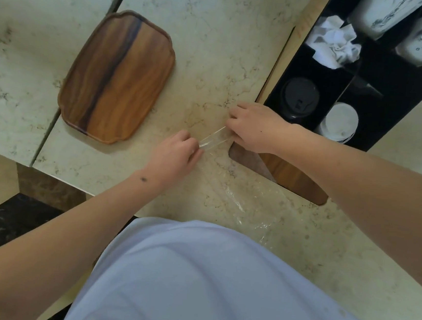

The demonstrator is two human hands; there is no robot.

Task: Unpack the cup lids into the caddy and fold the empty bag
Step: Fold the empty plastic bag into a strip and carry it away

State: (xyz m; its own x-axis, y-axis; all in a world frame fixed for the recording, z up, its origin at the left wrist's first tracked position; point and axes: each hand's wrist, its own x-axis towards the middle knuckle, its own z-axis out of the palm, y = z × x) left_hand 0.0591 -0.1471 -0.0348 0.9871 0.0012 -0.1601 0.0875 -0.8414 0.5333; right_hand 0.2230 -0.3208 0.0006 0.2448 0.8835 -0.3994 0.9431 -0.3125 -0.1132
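Observation:
A clear, empty plastic bag [247, 203] lies flat on the marble counter and runs from my hands down toward my body. My left hand [177, 154] pinches the bag's far edge on the left. My right hand [253, 128] pinches the same edge on the right, and a folded strip of plastic is stretched between them. The black caddy [394, 99] stands at the right. A stack of black lids [299, 96] fills one of its compartments and a stack of white lids [340, 122] sits in the one beside it.
A wooden tray [118, 75] lies on the counter to the left of my hands. A second wooden board [292, 177] sits under my right forearm. The caddy also holds crumpled white paper [335, 40] and white cups [381, 14]. The counter edge drops off at lower left.

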